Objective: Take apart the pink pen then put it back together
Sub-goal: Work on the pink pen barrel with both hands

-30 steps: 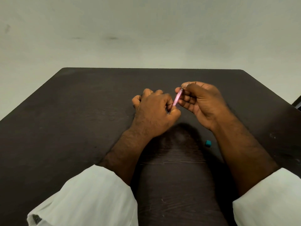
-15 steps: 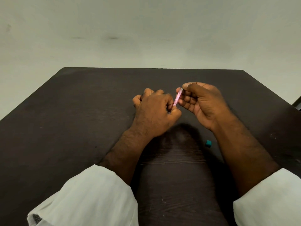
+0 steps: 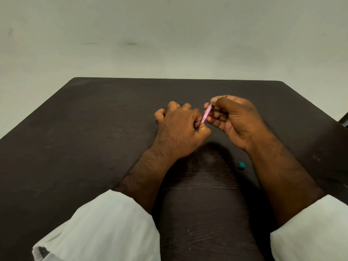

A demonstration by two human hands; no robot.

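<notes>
A short stretch of the pink pen point(image 3: 206, 114) shows between my two hands, tilted with its top end toward the right. My left hand point(image 3: 178, 129) is closed in a fist around the pen's lower end and hides it. My right hand point(image 3: 233, 117) pinches the pen's upper end between thumb and fingertips. Both hands hover just above the dark table point(image 3: 94, 138), near its middle. A small teal piece point(image 3: 241, 165), perhaps a pen cap, lies on the table beside my right wrist.
The dark wooden table fills the lower view, with its far edge against a pale wall point(image 3: 169, 44). White sleeves point(image 3: 105, 227) cover both forearms at the bottom. A dark object point(image 3: 345, 119) peeks in at the right edge.
Hardly anything has moved. My right hand's fingers have shifted slightly on the pen's upper end, and both hands stay in place.
</notes>
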